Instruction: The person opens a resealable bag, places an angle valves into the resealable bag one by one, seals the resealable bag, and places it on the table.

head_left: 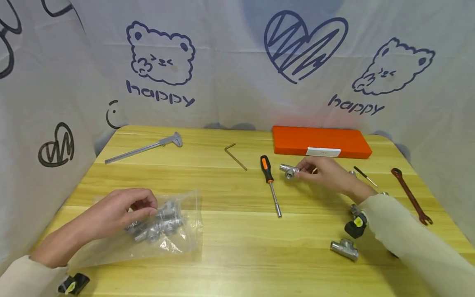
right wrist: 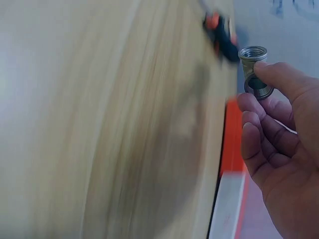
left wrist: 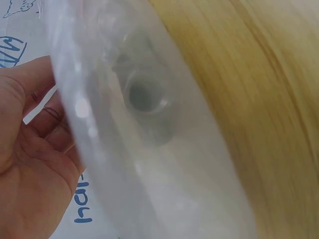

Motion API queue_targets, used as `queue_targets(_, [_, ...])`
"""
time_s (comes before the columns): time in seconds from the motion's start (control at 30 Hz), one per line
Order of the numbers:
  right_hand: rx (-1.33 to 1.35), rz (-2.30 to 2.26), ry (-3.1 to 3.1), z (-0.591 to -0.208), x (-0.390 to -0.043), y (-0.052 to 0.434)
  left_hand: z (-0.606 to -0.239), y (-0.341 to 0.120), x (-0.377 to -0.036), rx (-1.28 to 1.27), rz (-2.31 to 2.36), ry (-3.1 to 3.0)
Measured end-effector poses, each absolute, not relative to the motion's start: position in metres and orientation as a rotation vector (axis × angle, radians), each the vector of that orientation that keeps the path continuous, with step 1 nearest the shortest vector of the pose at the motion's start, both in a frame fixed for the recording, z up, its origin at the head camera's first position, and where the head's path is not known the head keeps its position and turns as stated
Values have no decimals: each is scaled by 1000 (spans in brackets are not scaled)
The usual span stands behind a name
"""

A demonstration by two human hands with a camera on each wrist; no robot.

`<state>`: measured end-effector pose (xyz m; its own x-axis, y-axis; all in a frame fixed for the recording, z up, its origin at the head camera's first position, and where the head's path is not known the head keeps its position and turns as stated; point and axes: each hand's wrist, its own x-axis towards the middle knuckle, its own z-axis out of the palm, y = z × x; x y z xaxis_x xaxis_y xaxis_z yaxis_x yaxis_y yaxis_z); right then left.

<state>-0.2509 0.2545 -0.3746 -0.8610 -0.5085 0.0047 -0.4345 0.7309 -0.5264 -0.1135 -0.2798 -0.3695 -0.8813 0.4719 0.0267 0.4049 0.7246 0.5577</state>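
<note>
One metal tee fitting [head_left: 289, 170] pinched by right hand [head_left: 326, 173] above the surface [head_left: 237, 247], clear bag of fittings [head_left: 163, 225] gripped by left hand [head_left: 118, 210], screwdriver [head_left: 270, 183] between them.

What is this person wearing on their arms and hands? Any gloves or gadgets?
No gloves: both the left hand and the right hand are bare. Each arm is covered by a loose, pale beige long sleeve, the left sleeve and the right sleeve, ending at the wrist. A small black device with a yellow spot sits by the right wrist, a similar one by the left.
</note>
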Motion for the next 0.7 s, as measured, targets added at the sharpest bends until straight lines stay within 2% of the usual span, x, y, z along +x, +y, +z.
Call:
queue_targets(0.4, [-1079,-906,2534,-364,-209,154,-368,-277,-114,718,875,2799])
queue_targets(0.7, [-1111,-943,2390,-380,-182,80,-368,-277,-111,712,877,2808])
